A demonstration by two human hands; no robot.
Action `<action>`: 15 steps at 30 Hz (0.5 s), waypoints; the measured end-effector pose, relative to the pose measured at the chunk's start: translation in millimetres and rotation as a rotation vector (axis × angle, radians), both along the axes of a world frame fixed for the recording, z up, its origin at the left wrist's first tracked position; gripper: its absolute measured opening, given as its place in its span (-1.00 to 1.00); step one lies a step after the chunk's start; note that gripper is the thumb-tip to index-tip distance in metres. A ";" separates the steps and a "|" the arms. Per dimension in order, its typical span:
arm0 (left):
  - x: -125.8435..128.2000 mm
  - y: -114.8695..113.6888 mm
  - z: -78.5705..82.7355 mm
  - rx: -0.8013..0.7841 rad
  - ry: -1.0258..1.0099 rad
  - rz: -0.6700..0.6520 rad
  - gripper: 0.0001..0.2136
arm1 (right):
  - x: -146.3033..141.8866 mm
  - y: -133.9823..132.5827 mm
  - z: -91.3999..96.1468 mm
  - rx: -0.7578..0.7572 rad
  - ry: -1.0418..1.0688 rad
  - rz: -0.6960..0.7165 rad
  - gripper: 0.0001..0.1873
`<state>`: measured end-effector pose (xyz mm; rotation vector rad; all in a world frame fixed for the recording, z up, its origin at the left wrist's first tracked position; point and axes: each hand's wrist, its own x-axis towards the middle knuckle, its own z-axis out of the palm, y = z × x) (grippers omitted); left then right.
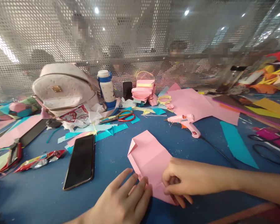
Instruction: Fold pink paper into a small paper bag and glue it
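head view: blue table (112,161) cluttered, perforated metal screen (140,40) behind.

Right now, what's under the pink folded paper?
The pink folded paper lies flat on the blue table, which shows all round it. Nothing pokes out. The left hand and right hand cover its near edge, so that part is hidden.

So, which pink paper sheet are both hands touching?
The folded pink paper sheet under the left hand and right hand; the large flat pink sheet lies untouched farther back.
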<state>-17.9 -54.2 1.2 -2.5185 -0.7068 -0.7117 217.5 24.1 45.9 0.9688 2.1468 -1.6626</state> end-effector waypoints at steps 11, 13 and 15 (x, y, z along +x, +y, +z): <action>17.0 -25.6 -32.8 0.113 -0.158 0.169 -0.62 | -25.4 48.8 15.7 1.111 0.258 0.131 -0.60; 17.7 -23.0 -29.3 0.109 -0.120 0.160 -0.66 | -30.6 57.4 -2.7 1.078 0.331 0.308 -0.48; 17.6 -20.3 -24.4 0.103 -0.094 0.147 -0.66 | -32.2 62.0 -22.3 1.039 0.338 0.408 -0.48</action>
